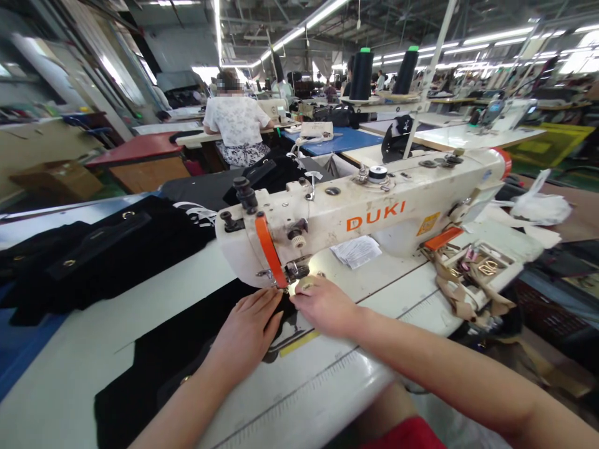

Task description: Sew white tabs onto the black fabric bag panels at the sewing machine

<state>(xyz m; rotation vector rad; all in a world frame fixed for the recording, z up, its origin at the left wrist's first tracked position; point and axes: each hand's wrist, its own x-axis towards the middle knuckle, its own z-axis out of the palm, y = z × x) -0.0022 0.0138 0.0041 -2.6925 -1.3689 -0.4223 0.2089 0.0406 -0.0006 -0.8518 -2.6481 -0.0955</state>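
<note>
- Black fabric point(163, 337) lies under my open left hand point(250, 324), likely kept flat.
- My right hand point(327, 307) curls close to the sewing machine point(322, 218); I can't tell its grip.

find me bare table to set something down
White tabletop shows between the black fabric pile and black cloth, and along the ruler marks. Crowded: the sewing machine's needle end, with left hand and right hand there, and the tray of metal fittings.

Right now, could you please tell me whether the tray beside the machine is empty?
The tray isn't empty: gold-coloured metal pieces lie inside.
</note>
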